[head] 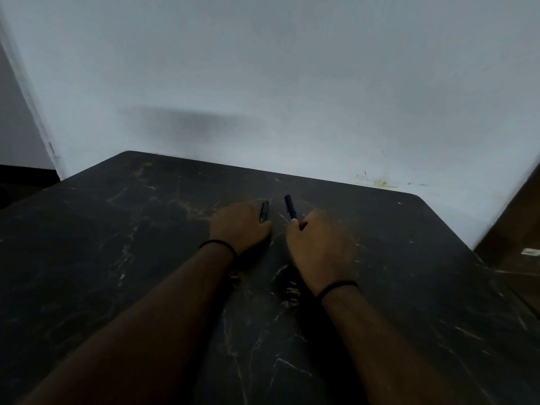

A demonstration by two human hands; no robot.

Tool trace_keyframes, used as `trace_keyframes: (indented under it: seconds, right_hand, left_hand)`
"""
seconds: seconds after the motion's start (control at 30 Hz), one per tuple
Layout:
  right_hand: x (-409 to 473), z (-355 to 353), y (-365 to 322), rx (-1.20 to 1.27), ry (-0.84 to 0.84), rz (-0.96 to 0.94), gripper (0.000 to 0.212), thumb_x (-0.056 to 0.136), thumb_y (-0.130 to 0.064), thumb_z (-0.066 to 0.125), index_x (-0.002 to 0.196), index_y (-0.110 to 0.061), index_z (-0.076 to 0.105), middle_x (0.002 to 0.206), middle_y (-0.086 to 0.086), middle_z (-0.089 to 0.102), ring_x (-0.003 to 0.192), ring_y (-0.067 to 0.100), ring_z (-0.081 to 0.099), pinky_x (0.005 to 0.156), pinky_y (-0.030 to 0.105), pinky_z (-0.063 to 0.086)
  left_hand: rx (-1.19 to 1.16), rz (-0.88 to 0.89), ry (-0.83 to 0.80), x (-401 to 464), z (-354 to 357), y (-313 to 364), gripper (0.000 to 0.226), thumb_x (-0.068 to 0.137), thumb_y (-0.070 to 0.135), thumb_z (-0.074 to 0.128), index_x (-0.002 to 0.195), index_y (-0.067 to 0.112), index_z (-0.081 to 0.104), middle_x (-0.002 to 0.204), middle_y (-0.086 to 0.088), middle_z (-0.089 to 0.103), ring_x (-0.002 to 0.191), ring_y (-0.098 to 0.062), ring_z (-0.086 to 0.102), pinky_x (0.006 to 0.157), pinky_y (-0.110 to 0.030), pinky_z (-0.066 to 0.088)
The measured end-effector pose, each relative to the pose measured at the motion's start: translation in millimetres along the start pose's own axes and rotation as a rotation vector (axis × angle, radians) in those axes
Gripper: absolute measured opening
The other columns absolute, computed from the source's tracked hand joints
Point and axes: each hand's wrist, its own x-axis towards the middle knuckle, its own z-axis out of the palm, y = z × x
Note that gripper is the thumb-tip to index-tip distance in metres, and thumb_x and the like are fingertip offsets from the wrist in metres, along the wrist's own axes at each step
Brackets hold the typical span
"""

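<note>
Both of my hands rest on a dark scratched table near its middle. My left hand is curled, and a thin dark pen-like piece sticks out from its fingers toward the wall. My right hand grips a dark blue pen-like piece whose far end points up and away. The two pieces are apart, a small gap between them. A dark band circles each wrist. The scene is dim and blurred, so finer detail of the pieces is hidden.
A pale wall stands right behind the table's far edge. A brown wooden surface rises at the right. The table's left rear corner lies beside a dark floor area.
</note>
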Motion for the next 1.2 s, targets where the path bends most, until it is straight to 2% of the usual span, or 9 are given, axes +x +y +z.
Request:
trace_keyframes:
  seconds: [0.13, 0.23, 0.3, 0.43, 0.53, 0.83, 1.0, 1.13, 1.2]
  right_hand:
    - [-4.2, 6.8, -11.1, -0.084, 0.057, -0.048, 0.029, 0.092, -0.041, 0.05, 0.089, -0.015, 0.064, 0.089, 0.005, 0.066, 0.088, 0.026, 0.063, 0.069, 0.031, 0.044]
    - [-4.2, 14.1, -22.2, -0.073, 0.032, -0.051, 0.026, 0.091, -0.036, 0.05, 0.093, -0.013, 0.062, 0.095, 0.006, 0.067, 0.095, 0.026, 0.063, 0.077, 0.035, 0.049]
    - [-1.4, 20.8, -29.4, -0.037, -0.008, -0.026, 0.024, 0.092, -0.034, 0.049, 0.094, -0.013, 0.06, 0.098, 0.007, 0.067, 0.095, 0.026, 0.064, 0.074, 0.033, 0.048]
    - [7.7, 35.7, -42.4, -0.03, -0.066, 0.038, 0.028, 0.095, -0.033, 0.049, 0.105, -0.011, 0.063, 0.104, 0.008, 0.068, 0.097, 0.027, 0.065, 0.076, 0.033, 0.052]
    - [12.6, 43.9, -48.8, -0.045, -0.066, 0.064, 0.029, 0.095, -0.034, 0.049, 0.106, -0.012, 0.065, 0.103, 0.008, 0.069, 0.094, 0.026, 0.066, 0.068, 0.03, 0.047]
    - [16.0, 53.4, -49.9, -0.06, -0.039, 0.084, 0.039, 0.096, -0.043, 0.049, 0.112, -0.01, 0.063, 0.112, 0.011, 0.067, 0.103, 0.03, 0.064, 0.08, 0.035, 0.05]
    - [9.1, 33.4, -36.8, 0.058, 0.135, 0.113, 0.033, 0.097, -0.039, 0.047, 0.097, -0.011, 0.062, 0.095, 0.008, 0.066, 0.09, 0.027, 0.065, 0.065, 0.03, 0.038]
    - [-0.6, 16.9, -10.8, 0.24, 0.217, 0.023, 0.026, 0.099, -0.035, 0.049, 0.079, -0.018, 0.052, 0.074, 0.0, 0.057, 0.071, 0.021, 0.057, 0.063, 0.037, 0.048]
    - [-6.8, 14.0, 1.2, 0.342, 0.196, -0.01, 0.025, 0.099, -0.037, 0.049, 0.079, -0.024, 0.051, 0.072, -0.005, 0.055, 0.068, 0.015, 0.055, 0.059, 0.034, 0.047]
  left_hand:
    - [-0.082, -0.048, -0.005, 2.5, -4.8, -6.5, 0.03, 0.088, 0.041, 0.055, 0.069, 0.019, 0.05, 0.075, -0.003, 0.057, 0.073, -0.025, 0.06, 0.066, -0.034, 0.052]
    - [-0.238, -0.193, 0.119, 2.7, -8.8, -17.6, 0.033, 0.089, 0.036, 0.056, 0.064, 0.016, 0.051, 0.065, -0.002, 0.055, 0.062, -0.02, 0.055, 0.054, -0.029, 0.038]
    - [-0.365, -0.276, 0.211, 2.4, -10.3, -22.8, 0.033, 0.088, 0.034, 0.056, 0.065, 0.011, 0.058, 0.062, -0.003, 0.058, 0.056, -0.019, 0.053, 0.049, -0.028, 0.032]
    - [-0.523, -0.343, 0.294, 1.2, -11.8, -24.6, 0.038, 0.09, 0.035, 0.057, 0.057, 0.017, 0.052, 0.054, 0.002, 0.054, 0.05, -0.013, 0.049, 0.047, -0.026, 0.027]
    - [-0.645, -0.366, 0.315, 1.6, -12.2, -27.8, 0.039, 0.091, 0.031, 0.057, 0.056, 0.016, 0.05, 0.051, 0.003, 0.049, 0.048, -0.012, 0.044, 0.048, -0.027, 0.03]
    - [-0.643, -0.376, 0.342, 1.6, -11.2, -26.9, 0.044, 0.09, 0.03, 0.058, 0.051, 0.021, 0.042, 0.046, 0.007, 0.039, 0.042, -0.006, 0.034, 0.046, -0.026, 0.024]
    - [-0.68, -0.364, 0.339, 2.4, -10.2, -28.3, 0.038, 0.092, 0.031, 0.058, 0.057, 0.023, 0.046, 0.053, 0.008, 0.044, 0.047, -0.004, 0.038, 0.048, -0.024, 0.027]
    - [-0.711, -0.256, 0.374, -1.8, -11.3, -24.7, 0.035, 0.094, 0.03, 0.059, 0.062, 0.021, 0.048, 0.058, 0.007, 0.046, 0.051, -0.006, 0.04, 0.053, -0.026, 0.035]
    - [-0.72, -0.149, 0.372, -7.0, -12.5, -17.5, 0.033, 0.096, 0.033, 0.058, 0.066, 0.022, 0.049, 0.061, 0.004, 0.051, 0.054, -0.009, 0.049, 0.052, -0.026, 0.04]
